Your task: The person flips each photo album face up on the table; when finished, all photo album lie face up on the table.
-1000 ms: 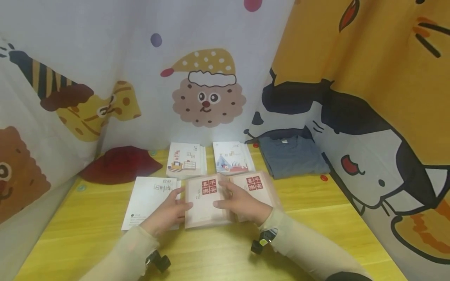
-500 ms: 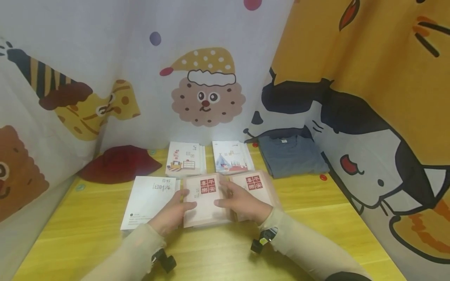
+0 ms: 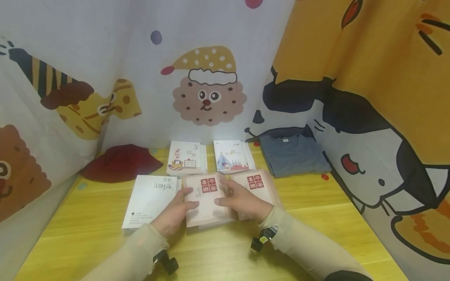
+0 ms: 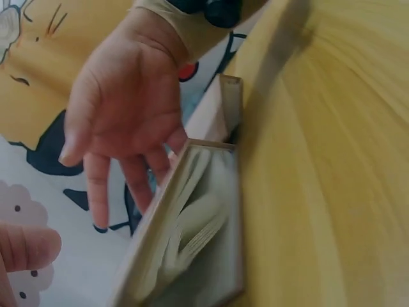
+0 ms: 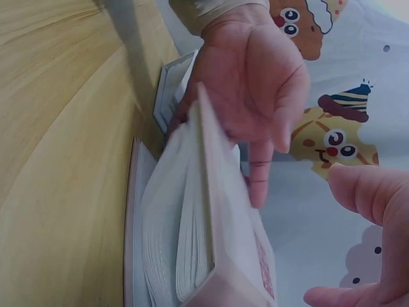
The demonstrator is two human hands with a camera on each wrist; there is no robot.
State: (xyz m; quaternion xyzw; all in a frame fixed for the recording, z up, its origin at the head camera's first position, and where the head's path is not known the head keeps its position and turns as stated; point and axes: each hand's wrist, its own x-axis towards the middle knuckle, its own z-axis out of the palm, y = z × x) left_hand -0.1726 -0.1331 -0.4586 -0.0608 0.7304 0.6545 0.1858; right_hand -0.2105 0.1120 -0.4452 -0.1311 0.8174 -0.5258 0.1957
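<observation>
A pale photo album with red square characters lies in the middle, between both hands. Its cover is raised in the right wrist view, showing fanned pages. My left hand is at its left edge, lower fingers behind the cover and thumb standing clear above it. At the right edge is my right hand; its palm faces the album and its upper fingers are extended, while its lowest fingers are partly hidden behind the album. A matching album lies just right.
A white album lies to the left. Two illustrated albums stand out at the back, beside a folded grey-blue shirt. A dark red hat sits at the back left. Printed curtains border the yellow table.
My left hand has shifted right, its thumb now farther over the album's cover. A pale strip shows more under the album's front edge. My right hand stays almost in place.
</observation>
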